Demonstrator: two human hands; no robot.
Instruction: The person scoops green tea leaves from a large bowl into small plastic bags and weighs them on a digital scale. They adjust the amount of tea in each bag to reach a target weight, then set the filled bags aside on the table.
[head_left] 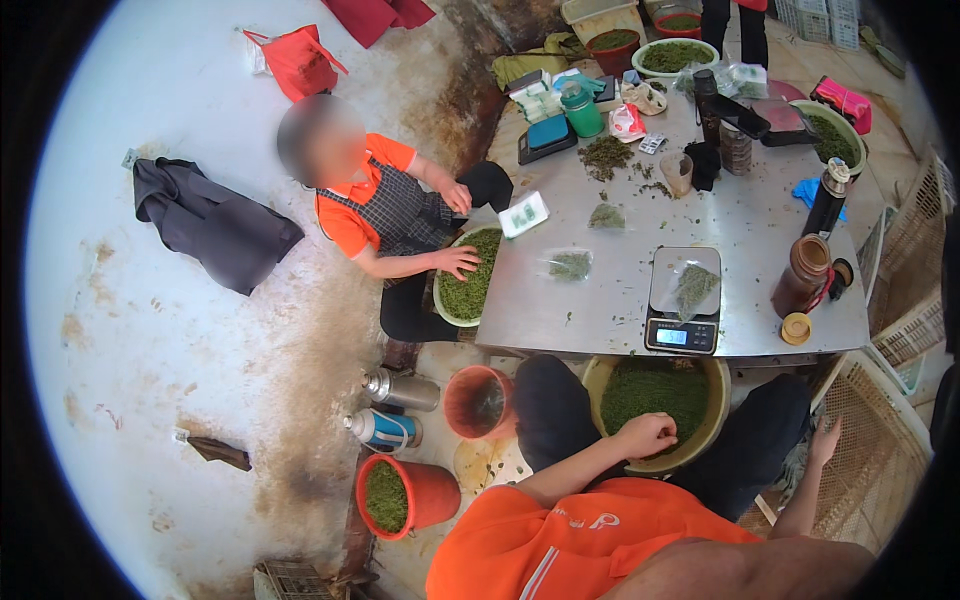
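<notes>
A: Where is the left hand [648, 435] placed?

B: It is held over the round, pale yellow plastic basin [690, 457] of fine green plant matter [655, 390]; its fingers are curled in narrowly, and whether anything is pinched cannot be told

A: And where is the basin set?

B: Between the dark-trousered knees, before the near edge of the grey metal table [620, 325]

A: How is the right hand [826, 442] carried?

B: Off to the side, near the tan latticed crate [870, 440], with its fingers loosely spread

A: What is borne by the black electronic scale [682, 337]?

B: A clear plastic bag of green pieces [692, 290]; another clear, flat bag [570, 265] is laid to its left
</notes>
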